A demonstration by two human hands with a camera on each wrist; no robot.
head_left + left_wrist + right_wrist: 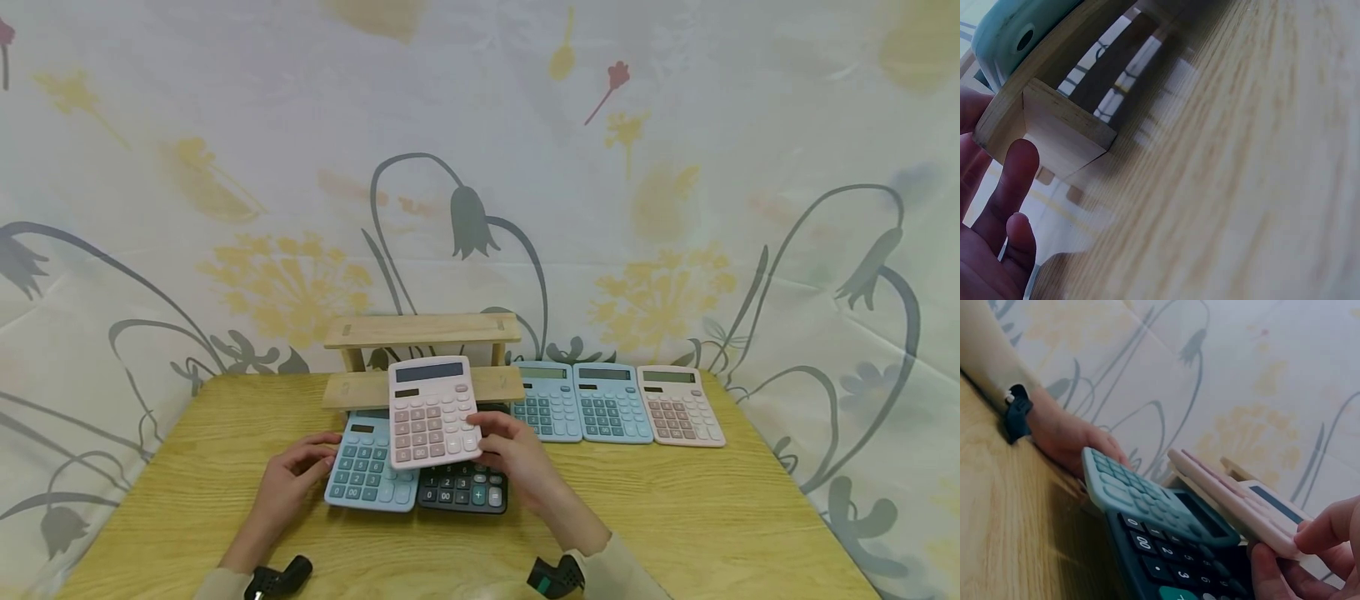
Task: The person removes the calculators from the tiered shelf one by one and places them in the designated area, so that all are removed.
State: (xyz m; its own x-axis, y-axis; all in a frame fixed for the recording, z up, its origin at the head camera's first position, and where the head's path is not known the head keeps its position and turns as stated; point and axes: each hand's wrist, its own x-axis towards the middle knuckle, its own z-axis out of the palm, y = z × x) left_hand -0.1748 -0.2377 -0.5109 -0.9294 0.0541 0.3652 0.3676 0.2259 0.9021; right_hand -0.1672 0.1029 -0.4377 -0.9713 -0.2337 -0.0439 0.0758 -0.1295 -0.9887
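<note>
My right hand (519,458) pinches the right edge of a pink calculator (432,450), thumb below and fingers on top. The calculator is tilted above the front of a wooden tiered rack (356,390), in front of its middle step. Below it, a blue calculator (367,479) and a black calculator (462,497) lean side by side on the lowest step. My left hand (300,467) is at the left end of the rack, next to the blue calculator. In the left wrist view, its fingers (1019,164) lie fairly straight beside the wooden end piece (1063,125).
To the right of the rack, two blue calculators (547,417) (615,417) and another pink calculator (681,417) stand in a row on the wooden table (675,517). The rack's top step (420,329) rises close to a flower-patterned cloth (480,100) behind.
</note>
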